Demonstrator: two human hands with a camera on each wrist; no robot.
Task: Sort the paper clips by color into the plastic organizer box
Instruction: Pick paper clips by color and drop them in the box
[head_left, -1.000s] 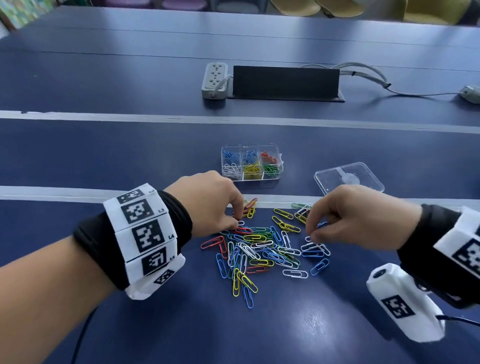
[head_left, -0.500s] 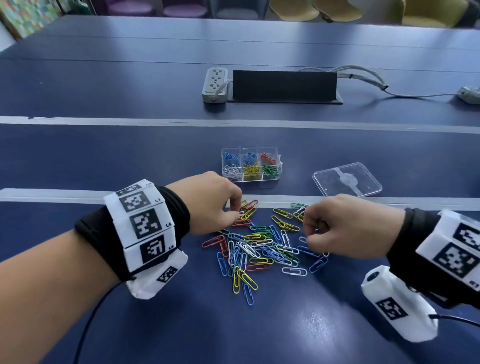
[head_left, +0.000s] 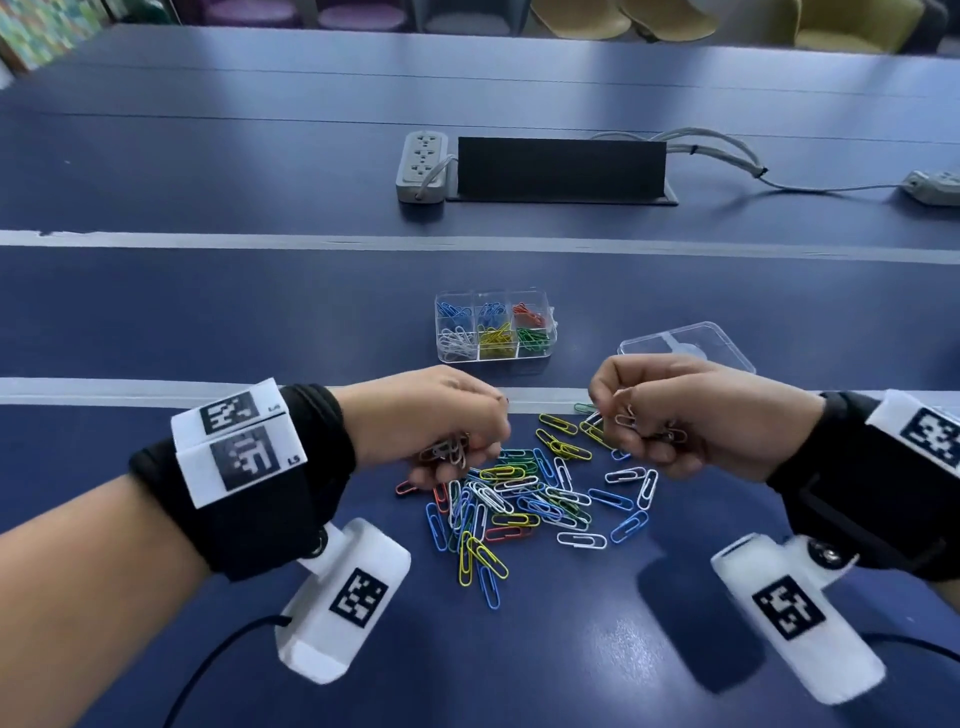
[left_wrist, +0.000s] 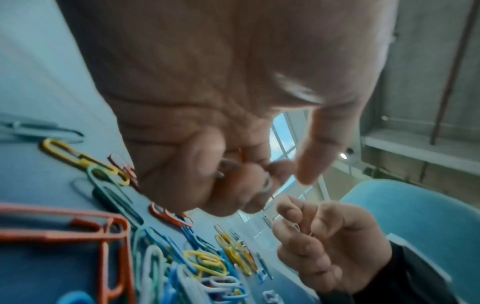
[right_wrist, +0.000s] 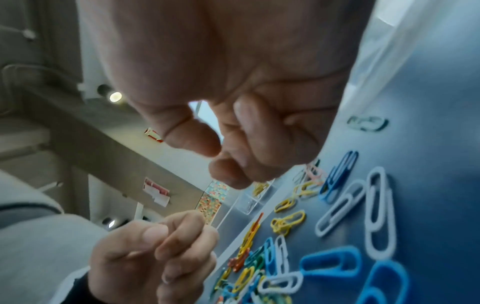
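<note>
Clips of many colours lie in a loose heap on the dark blue tabletop, directly between the two hands. The left hand is curled over the heap's left edge, its grip closed on a small bunch of pale and reddish clips; probably it gathers several of a kind so that one trip fills a compartment. The right hand hovers over the heap's right side, its grip pinching a few whitish clips between thumb and fingers.

Beyond the heap stands the clear plastic organizer box, open, with blue, red, white, yellow and green clips already divided among its six cells. Its lid lies to the right, partly hidden by the right hand. Much of the sorting remains, judging by the heap.

Farther back are a power strip and a black cable hatch; chairs line the far edge of the room.
</note>
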